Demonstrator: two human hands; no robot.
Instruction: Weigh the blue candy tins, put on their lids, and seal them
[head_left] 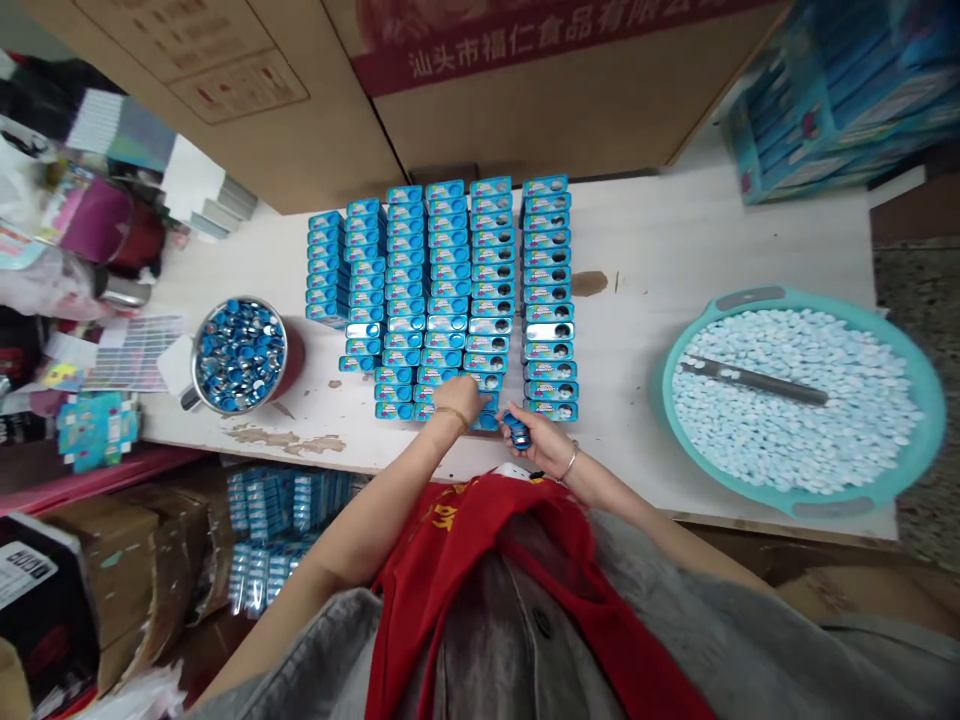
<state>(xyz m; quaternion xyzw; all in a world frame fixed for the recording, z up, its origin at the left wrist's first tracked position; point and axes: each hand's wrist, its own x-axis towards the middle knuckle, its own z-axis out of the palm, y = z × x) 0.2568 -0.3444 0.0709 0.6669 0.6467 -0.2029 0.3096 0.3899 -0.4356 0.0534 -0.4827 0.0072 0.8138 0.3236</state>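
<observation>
Small blue tins [550, 295] stand in several columns on the white table. Dark round openings show on the tins of the rightmost column, while the columns farther left show blue round caps [442, 341]. My left hand [457, 400] is closed and rests on the near end of the fifth column; what its fingertips press or hold is hidden. Just to the right, my right hand [546, 446] grips a small stack of blue and silver round caps [517, 431]. It is between that column and the rightmost one, close to the table's front edge.
A metal pot [292, 362] of loose caps stands at left. On the right, a turquoise basin [930, 400] holds many pale tablets and a grey flat bar [757, 382]. Cardboard boxes [525, 130] line the back. Packed blue tins [262, 505] lie below the table.
</observation>
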